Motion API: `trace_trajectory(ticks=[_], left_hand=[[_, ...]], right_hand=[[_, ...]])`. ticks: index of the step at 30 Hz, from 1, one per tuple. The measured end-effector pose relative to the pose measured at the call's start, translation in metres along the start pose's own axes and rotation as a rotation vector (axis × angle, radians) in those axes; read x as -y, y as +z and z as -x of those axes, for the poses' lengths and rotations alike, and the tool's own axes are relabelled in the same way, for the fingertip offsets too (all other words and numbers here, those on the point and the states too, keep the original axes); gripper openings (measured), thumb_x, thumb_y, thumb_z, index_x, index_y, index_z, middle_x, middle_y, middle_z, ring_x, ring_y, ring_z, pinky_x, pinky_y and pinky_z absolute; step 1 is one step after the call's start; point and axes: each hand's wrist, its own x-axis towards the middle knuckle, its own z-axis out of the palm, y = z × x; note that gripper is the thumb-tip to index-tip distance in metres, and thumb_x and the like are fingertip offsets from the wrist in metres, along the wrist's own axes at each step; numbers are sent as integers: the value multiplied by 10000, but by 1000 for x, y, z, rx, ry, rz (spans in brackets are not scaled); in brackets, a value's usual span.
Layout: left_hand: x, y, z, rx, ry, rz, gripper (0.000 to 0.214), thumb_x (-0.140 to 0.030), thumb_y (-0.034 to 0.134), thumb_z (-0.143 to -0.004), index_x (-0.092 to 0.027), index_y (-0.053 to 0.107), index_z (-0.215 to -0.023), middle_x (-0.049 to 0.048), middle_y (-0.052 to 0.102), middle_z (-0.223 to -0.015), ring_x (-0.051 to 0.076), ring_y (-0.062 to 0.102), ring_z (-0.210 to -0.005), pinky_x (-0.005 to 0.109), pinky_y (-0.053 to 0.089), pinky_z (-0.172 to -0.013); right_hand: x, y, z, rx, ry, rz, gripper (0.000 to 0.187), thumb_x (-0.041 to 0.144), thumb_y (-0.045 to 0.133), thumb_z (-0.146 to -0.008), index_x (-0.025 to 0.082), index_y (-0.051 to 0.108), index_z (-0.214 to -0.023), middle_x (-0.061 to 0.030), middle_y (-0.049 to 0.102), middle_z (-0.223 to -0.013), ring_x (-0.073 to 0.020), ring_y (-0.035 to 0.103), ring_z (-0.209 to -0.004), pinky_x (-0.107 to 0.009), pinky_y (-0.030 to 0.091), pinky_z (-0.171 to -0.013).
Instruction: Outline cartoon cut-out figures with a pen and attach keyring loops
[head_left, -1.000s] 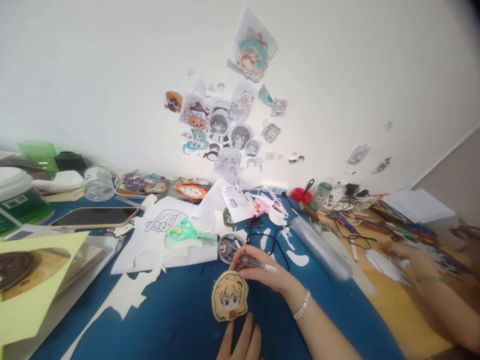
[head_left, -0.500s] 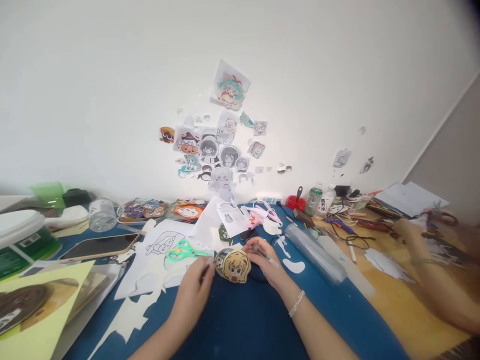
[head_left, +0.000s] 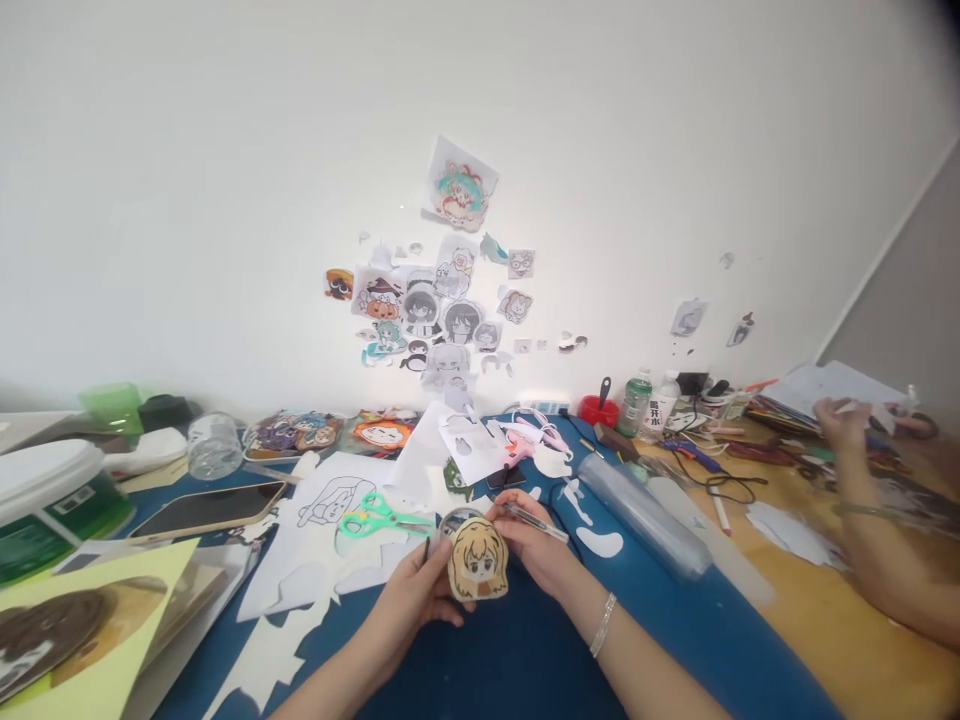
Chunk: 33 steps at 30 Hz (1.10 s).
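Observation:
A cartoon head cutout with yellow hair (head_left: 478, 562) is upright in front of me over the blue table surface. My left hand (head_left: 421, 592) is closed on its left edge, thumb in front and fingers curled beneath. A small dark bit shows by that thumb, too small to name. Behind the cutout, mostly hidden, is a greyish round rim (head_left: 452, 522), perhaps a tape roll. My right hand (head_left: 541, 545) grips a clear-barrelled pen (head_left: 536, 522), its fingertips near the cutout's upper right edge. Green scissors (head_left: 379, 517) lie beyond my left hand.
Paper scraps (head_left: 270, 640) and a line drawing (head_left: 330, 498) lie at left, near a phone (head_left: 206, 510) and a white-lidded tub (head_left: 52, 455). A clear plastic roll (head_left: 645, 515) lies at right. Another person's hand (head_left: 844, 420) handles paper at far right.
My left hand has moved right and taken hold of the cutout, which is now slightly lower and more upright. The right hand still has the pen. The other person's hand has risen.

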Motion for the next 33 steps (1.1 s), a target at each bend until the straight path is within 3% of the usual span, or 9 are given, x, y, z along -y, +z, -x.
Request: trace_trajectory(ticks=[3, 7, 11, 15, 24, 28, 33], left_hand=[[1, 2, 1, -25, -8, 39, 578, -670, 557, -735, -162, 485, -1003, 80, 700, -774, 163, 645, -643, 286, 523, -592], [9, -2, -5, -165, 29, 11, 583, -691, 613, -663, -195, 481, -940, 41, 681, -754, 196, 651, -679, 343, 563, -652], [12, -7, -10, -301, 96, -80, 556, -729, 633, -589, -215, 508, -763, -19, 600, -661, 200, 626, -641, 380, 577, -660], [14, -7, -9, -312, 168, -181, 531, -737, 594, -622, -218, 500, -679, -35, 530, -651, 183, 583, -671, 367, 571, -662], [15, -4, -3, -254, 266, -389, 393, -608, 490, -765, -222, 521, -696, -7, 556, -662, 196, 544, -702, 327, 492, -678], [10, -2, 1, -230, 270, -449, 358, -569, 450, -792, -230, 498, -686, -11, 557, -638, 190, 550, -652, 310, 455, -639], [11, -2, 2, -279, 280, -523, 343, -556, 431, -796, -243, 446, -658, -15, 529, -623, 182, 497, -628, 309, 400, -624]], right_hand=[[2, 3, 2, -20, -73, 139, 188, 285, 622, -760, 206, 539, -909, -34, 642, -872, -186, 615, -794, -301, 480, -715], [7, 8, 9, -46, -191, 352, 190, 317, 644, -787, 203, 597, -931, -45, 624, -907, -211, 586, -862, -330, 446, -805], [7, 14, 16, -27, -334, 621, 342, 302, 709, -731, 204, 595, -1038, -83, 608, -1066, -266, 555, -1008, -374, 417, -893], [2, 19, 18, 40, -371, 860, 547, 309, 768, -683, 203, 513, -1154, -117, 573, -1179, -301, 553, -1069, -410, 434, -909], [4, 28, 22, 103, -209, 716, 555, 175, 743, -647, 206, 487, -1138, -72, 583, -1072, -234, 579, -912, -351, 465, -818], [4, 28, 22, 133, -148, 606, 487, 168, 676, -700, 207, 485, -1147, -45, 583, -988, -198, 576, -836, -318, 480, -762], [4, 25, 19, 95, -227, 617, 423, 130, 607, -716, 213, 497, -1116, -60, 592, -1023, -205, 583, -898, -338, 482, -820]])
